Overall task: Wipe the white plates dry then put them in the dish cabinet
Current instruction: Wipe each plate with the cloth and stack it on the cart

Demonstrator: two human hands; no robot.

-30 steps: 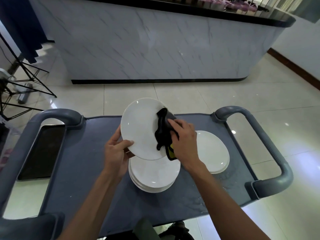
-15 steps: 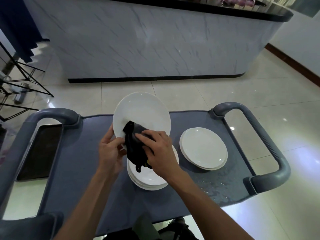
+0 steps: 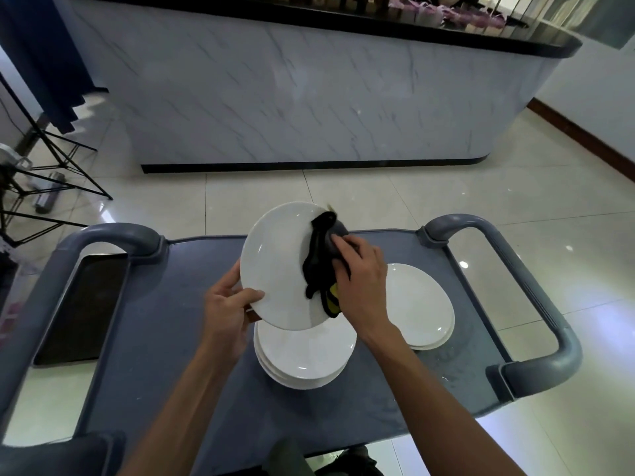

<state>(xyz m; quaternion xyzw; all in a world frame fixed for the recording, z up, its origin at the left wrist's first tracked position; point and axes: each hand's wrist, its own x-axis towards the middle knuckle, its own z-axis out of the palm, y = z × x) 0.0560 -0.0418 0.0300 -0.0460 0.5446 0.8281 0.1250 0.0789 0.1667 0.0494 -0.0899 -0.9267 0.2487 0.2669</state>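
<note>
One grey cart [image 3: 171, 338] fills the lower frame, on which two stacks of white plates [image 3: 302, 359] [image 3: 419, 307] are set at centre, while one tilted plate [image 3: 278, 266] above them is gripped at its lower-left rim by the left hand [image 3: 226, 307] and one dark cloth [image 3: 321, 262] is pressed against its right side by the right hand [image 3: 360, 276].

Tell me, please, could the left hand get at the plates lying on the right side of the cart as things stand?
Probably not directly: the left hand grips the raised plate, and the right hand with the cloth lies across the way to the right plates.
</note>
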